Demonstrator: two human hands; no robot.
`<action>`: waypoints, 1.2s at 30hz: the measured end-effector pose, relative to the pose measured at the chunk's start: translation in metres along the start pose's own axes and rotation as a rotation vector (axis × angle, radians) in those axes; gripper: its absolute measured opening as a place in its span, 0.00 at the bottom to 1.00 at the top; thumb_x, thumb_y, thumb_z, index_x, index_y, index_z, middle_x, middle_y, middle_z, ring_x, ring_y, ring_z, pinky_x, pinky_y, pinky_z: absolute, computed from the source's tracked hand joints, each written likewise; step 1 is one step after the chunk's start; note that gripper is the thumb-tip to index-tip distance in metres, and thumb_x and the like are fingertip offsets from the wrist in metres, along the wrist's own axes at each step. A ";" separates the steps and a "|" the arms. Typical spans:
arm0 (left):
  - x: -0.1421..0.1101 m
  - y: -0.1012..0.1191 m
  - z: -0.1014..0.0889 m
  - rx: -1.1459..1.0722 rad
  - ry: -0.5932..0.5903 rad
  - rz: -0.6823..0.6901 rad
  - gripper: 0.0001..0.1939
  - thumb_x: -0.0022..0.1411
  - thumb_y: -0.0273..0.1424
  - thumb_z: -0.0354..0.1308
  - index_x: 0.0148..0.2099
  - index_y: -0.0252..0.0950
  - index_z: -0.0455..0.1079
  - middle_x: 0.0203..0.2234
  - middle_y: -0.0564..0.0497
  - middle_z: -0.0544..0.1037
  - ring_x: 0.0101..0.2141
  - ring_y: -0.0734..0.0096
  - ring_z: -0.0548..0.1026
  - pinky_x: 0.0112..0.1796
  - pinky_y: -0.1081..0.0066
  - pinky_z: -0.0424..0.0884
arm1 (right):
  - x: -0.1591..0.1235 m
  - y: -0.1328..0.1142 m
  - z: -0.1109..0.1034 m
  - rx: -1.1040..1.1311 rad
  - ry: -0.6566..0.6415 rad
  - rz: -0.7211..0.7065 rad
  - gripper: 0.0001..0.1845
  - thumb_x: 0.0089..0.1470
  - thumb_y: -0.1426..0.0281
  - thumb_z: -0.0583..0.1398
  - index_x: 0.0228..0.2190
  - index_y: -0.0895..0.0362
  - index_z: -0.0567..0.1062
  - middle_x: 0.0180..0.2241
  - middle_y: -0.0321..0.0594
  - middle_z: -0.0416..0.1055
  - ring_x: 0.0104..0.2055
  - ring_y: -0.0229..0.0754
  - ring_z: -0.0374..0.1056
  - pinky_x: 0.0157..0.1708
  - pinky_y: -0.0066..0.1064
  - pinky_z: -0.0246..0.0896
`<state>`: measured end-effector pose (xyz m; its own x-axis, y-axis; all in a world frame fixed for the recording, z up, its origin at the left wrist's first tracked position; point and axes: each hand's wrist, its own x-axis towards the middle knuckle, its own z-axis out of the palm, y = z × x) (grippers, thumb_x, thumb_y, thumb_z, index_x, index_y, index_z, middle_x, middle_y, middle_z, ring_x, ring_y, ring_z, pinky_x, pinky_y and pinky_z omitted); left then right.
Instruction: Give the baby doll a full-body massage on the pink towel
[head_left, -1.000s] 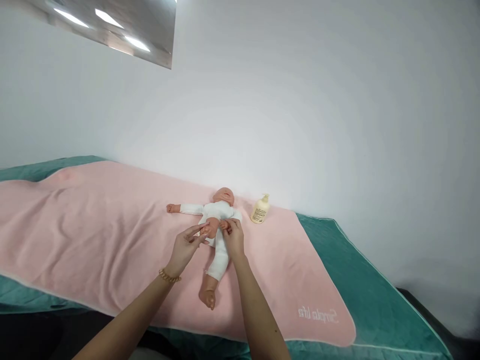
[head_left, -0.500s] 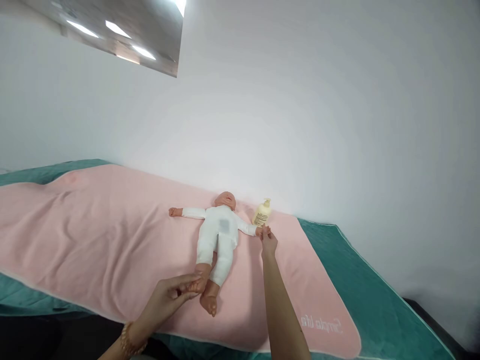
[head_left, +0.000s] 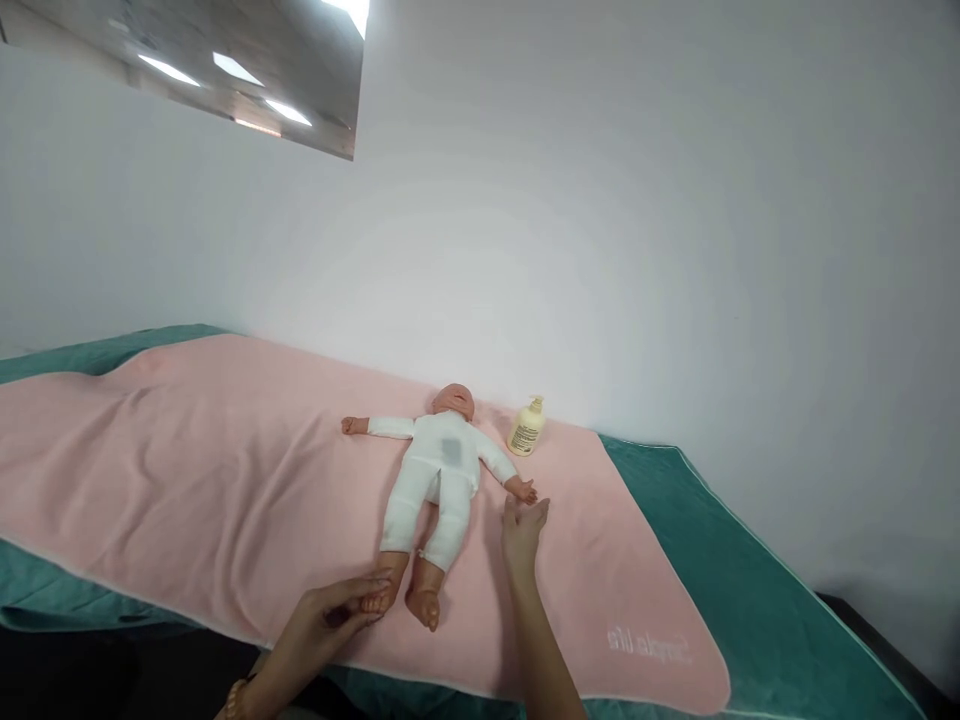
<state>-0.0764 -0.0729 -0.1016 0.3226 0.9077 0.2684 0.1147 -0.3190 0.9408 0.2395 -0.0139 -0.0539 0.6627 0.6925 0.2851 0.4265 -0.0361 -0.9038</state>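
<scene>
A baby doll (head_left: 442, 450) with a white cloth body lies on its back on the pink blanket (head_left: 195, 430), head toward the wall. My left hand (head_left: 330, 612) is closed on the doll's foot at the left, thumb below and fingers on top. Just below the doll's hand on the right side, my right hand (head_left: 523, 535) has its thumb and fingers apart and holds nothing. Beside that doll arm stands a pale yellow pump bottle (head_left: 526, 428) with a printed label.
Beneath the blanket, a green sheet (head_left: 712, 540) shows along the right, front and far left. A white wall (head_left: 600, 220) rises directly behind the bed. Above left hangs a reflective panel (head_left: 285, 60).
My right hand has let go of the doll's hand and moved down toward me; that doll arm now angles lower. My left hand has shifted the held foot slightly left and down.
</scene>
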 end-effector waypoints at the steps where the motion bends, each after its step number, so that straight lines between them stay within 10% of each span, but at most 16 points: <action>1: 0.000 0.000 0.001 -0.004 0.002 0.003 0.14 0.55 0.38 0.66 0.45 0.46 0.80 0.45 0.52 0.80 0.47 0.56 0.78 0.48 0.64 0.75 | -0.010 -0.001 -0.001 -0.009 0.009 0.026 0.53 0.52 0.44 0.53 0.64 0.70 0.47 0.66 0.65 0.42 0.68 0.62 0.42 0.60 0.52 0.51; 4: -0.002 -0.001 0.003 -0.017 0.011 0.012 0.13 0.56 0.38 0.65 0.45 0.45 0.80 0.45 0.52 0.80 0.48 0.56 0.78 0.49 0.63 0.74 | -0.042 -0.006 -0.008 0.025 -0.013 0.083 0.52 0.55 0.45 0.52 0.65 0.69 0.45 0.68 0.60 0.36 0.70 0.59 0.33 0.65 0.52 0.38; 7: -0.003 -0.003 0.003 -0.023 0.022 0.011 0.14 0.56 0.39 0.64 0.45 0.43 0.80 0.44 0.51 0.81 0.48 0.55 0.77 0.50 0.62 0.74 | -0.085 -0.007 -0.016 0.131 -0.180 -0.004 0.43 0.60 0.49 0.50 0.66 0.62 0.47 0.68 0.53 0.41 0.69 0.53 0.42 0.65 0.47 0.46; 14: -0.008 0.000 0.002 -0.034 0.016 -0.032 0.16 0.56 0.41 0.64 0.45 0.42 0.80 0.45 0.50 0.80 0.48 0.55 0.77 0.51 0.60 0.73 | -0.178 0.006 -0.022 -0.026 -0.420 -0.561 0.36 0.58 0.56 0.60 0.64 0.52 0.58 0.65 0.47 0.53 0.66 0.53 0.52 0.60 0.44 0.59; 21: -0.016 0.013 0.008 -0.092 0.030 -0.040 0.17 0.55 0.42 0.65 0.44 0.39 0.80 0.45 0.47 0.80 0.47 0.54 0.78 0.50 0.59 0.74 | -0.179 0.011 -0.016 -0.113 -0.312 -0.674 0.20 0.63 0.70 0.54 0.55 0.53 0.71 0.57 0.47 0.67 0.60 0.49 0.64 0.54 0.44 0.67; 36: -0.054 0.013 0.008 0.045 -0.016 0.069 0.12 0.58 0.36 0.63 0.44 0.42 0.80 0.43 0.48 0.81 0.47 0.57 0.78 0.46 0.63 0.77 | -0.210 0.035 -0.047 -0.090 -0.258 -0.709 0.23 0.64 0.73 0.52 0.58 0.48 0.67 0.53 0.39 0.72 0.54 0.46 0.70 0.50 0.36 0.70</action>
<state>-0.0850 -0.1277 -0.1056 0.3460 0.8787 0.3290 0.1335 -0.3932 0.9097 0.1447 -0.1948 -0.1305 0.0507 0.7180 0.6942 0.7525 0.4295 -0.4992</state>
